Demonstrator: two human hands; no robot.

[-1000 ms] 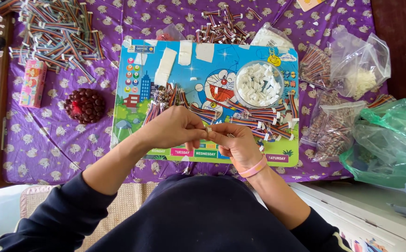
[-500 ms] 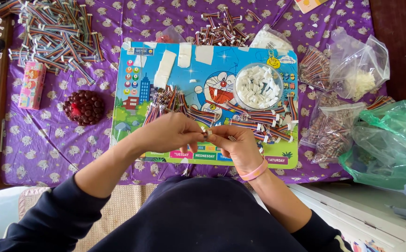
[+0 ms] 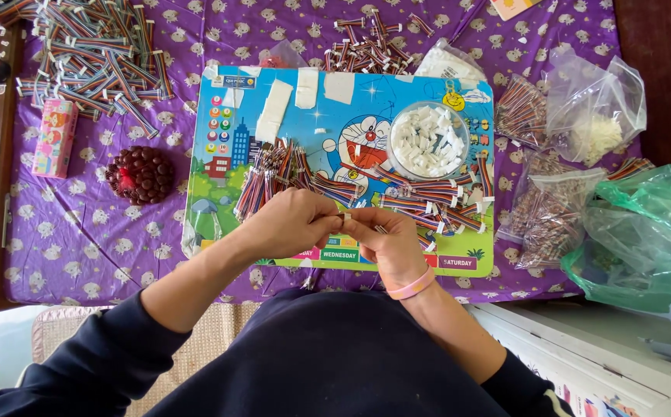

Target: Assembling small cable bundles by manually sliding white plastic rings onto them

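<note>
The fingertips of the left hand (image 3: 293,222) and the right hand (image 3: 386,239) meet in a tight pinch over the near edge of the cartoon board (image 3: 220,154), closed on a short ribbon cable (image 3: 345,220) of which only a small bit shows between them; whether a connector is on its end cannot be told. Such a cable looks very light, limp along its length and stiffer at its tips, so it is best taken close to an end, between thumb and forefinger, where it will not flop. The right wrist wears a pink band (image 3: 411,287). Just beyond the hands, more multicoloured cables (image 3: 289,174) lie in loose rows on the board. Further back on the board, a round clear bowl (image 3: 428,140) holds small white plastic pieces. To the right, 3 clear bags (image 3: 594,100) hold more cables and white bits, and a green bag (image 3: 652,232) lies near them. At far left on the purple cloth (image 3: 81,232) sit a large cable pile (image 3: 88,54), a pink box (image 3: 54,137) and a dark round beaded thing (image 3: 141,174).
</note>
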